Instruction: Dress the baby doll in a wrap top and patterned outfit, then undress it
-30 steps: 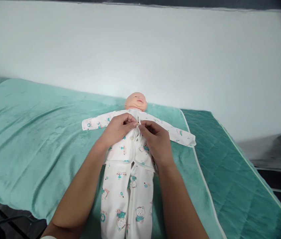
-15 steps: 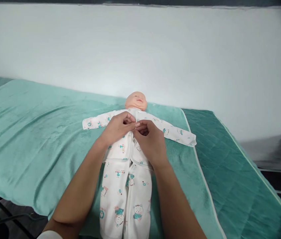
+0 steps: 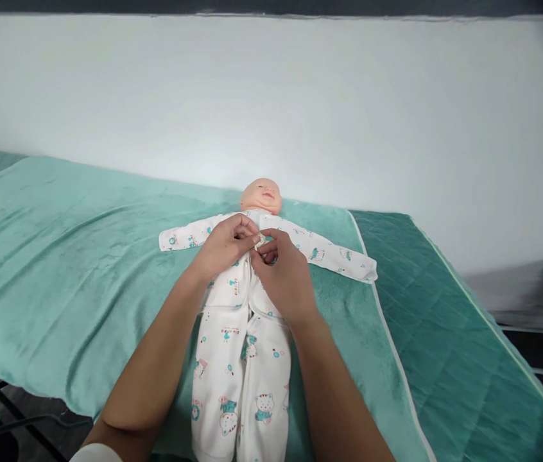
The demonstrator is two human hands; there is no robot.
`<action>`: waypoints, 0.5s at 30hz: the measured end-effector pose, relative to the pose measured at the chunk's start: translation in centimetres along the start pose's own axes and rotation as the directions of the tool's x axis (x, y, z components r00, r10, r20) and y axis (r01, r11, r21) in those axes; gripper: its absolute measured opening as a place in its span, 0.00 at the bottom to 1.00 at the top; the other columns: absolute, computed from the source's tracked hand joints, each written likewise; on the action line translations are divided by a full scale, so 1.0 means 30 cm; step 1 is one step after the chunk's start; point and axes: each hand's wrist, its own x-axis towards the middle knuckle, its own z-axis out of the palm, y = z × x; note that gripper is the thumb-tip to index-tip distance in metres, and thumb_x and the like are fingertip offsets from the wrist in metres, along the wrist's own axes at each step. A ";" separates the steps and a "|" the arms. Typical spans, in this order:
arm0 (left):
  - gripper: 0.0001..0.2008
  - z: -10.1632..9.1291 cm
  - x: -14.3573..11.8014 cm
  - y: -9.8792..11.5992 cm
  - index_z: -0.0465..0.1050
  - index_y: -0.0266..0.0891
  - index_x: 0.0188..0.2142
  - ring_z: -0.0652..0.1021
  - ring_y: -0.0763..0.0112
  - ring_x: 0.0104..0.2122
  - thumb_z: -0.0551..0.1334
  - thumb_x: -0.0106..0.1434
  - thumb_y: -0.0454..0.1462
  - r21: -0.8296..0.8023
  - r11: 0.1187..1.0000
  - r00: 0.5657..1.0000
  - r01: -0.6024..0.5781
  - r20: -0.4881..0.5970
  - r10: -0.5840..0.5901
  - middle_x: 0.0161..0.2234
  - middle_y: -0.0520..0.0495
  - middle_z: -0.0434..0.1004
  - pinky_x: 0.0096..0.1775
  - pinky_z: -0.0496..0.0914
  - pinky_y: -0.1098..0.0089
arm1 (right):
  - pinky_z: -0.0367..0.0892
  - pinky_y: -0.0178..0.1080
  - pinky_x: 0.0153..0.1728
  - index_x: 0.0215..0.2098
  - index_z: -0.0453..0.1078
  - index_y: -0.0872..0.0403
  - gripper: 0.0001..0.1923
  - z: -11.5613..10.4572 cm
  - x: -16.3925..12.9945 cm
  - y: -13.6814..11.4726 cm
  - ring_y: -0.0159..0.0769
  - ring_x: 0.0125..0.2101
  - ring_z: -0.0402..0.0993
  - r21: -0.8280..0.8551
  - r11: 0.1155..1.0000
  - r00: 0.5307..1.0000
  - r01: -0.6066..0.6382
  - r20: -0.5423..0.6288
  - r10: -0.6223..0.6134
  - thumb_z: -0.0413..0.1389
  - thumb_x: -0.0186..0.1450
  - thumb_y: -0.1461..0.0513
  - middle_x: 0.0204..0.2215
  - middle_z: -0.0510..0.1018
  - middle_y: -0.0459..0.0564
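A baby doll (image 3: 262, 196) lies on its back, dressed in a white printed baby jacket (image 3: 226, 285) and matching pants (image 3: 266, 378). Its sleeves stretch out to both sides. Over the upper chest, my left hand (image 3: 227, 244) pinches the jacket's front edge between thumb and fingertips. Right beside it, my right hand (image 3: 284, 269) has thumb and fingers closed on the same front opening, its index finger slightly raised. Fingertips of both hands nearly meet there, and they partly hide the cloth and any fastener. Below them the jacket's two front edges hang slightly apart.
A light green blanket (image 3: 98, 256) with soft folds lies under the doll. To the right, a darker green quilted cover (image 3: 445, 321) spreads over the bed. A white wall (image 3: 271, 96) rises behind. Black metal legs (image 3: 25, 420) show at lower left.
My right hand's fingers have shifted slightly left and loosened a little, so a bit of white cloth shows between the fingertips. My left hand stays at the jacket front.
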 end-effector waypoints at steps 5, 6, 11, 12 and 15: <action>0.06 -0.008 -0.002 0.000 0.69 0.38 0.36 0.71 0.74 0.31 0.62 0.62 0.39 0.101 0.994 0.999 -0.041 0.022 0.039 0.30 0.51 0.71 0.35 0.64 0.72 | 0.66 0.42 0.37 0.51 0.65 0.50 0.16 -0.005 -0.012 0.002 0.39 0.35 0.72 -0.078 0.995 0.998 0.062 0.019 -0.061 0.54 0.64 0.59 0.37 0.76 0.48; 0.06 -0.015 -0.006 0.004 0.70 0.38 0.35 0.71 0.74 0.31 0.62 0.63 0.39 0.125 0.991 0.999 -0.045 0.035 0.041 0.30 0.52 0.71 0.34 0.64 0.72 | 0.66 0.43 0.37 0.50 0.64 0.50 0.16 -0.010 -0.018 0.000 0.40 0.36 0.72 -0.110 0.990 0.996 0.084 0.017 -0.082 0.54 0.64 0.60 0.39 0.75 0.49; 0.08 -0.068 -0.035 0.048 0.74 0.38 0.34 0.69 0.75 0.29 0.62 0.63 0.41 0.223 0.975 0.970 -0.020 0.240 -0.035 0.29 0.52 0.71 0.32 0.63 0.72 | 0.63 0.42 0.36 0.41 0.63 0.52 0.07 -0.041 -0.061 -0.032 0.45 0.39 0.70 -0.370 0.920 0.992 0.125 0.028 -0.123 0.54 0.64 0.62 0.38 0.72 0.53; 0.09 -0.078 -0.039 0.057 0.74 0.38 0.33 0.69 0.75 0.29 0.62 0.63 0.42 0.246 0.969 0.958 -0.016 0.282 -0.056 0.29 0.51 0.71 0.32 0.63 0.73 | 0.62 0.42 0.34 0.38 0.63 0.51 0.05 -0.046 -0.071 -0.040 0.45 0.37 0.69 -0.426 0.896 0.992 0.122 0.045 -0.114 0.54 0.64 0.62 0.36 0.72 0.53; 0.11 -0.099 -0.049 0.071 0.74 0.38 0.32 0.69 0.75 0.28 0.64 0.61 0.44 0.313 0.950 0.934 0.004 0.337 -0.115 0.27 0.52 0.72 0.30 0.63 0.73 | 0.59 0.41 0.32 0.35 0.62 0.51 0.04 -0.052 -0.098 -0.064 0.44 0.33 0.68 -0.533 0.832 0.987 0.155 0.112 -0.112 0.54 0.65 0.61 0.32 0.71 0.52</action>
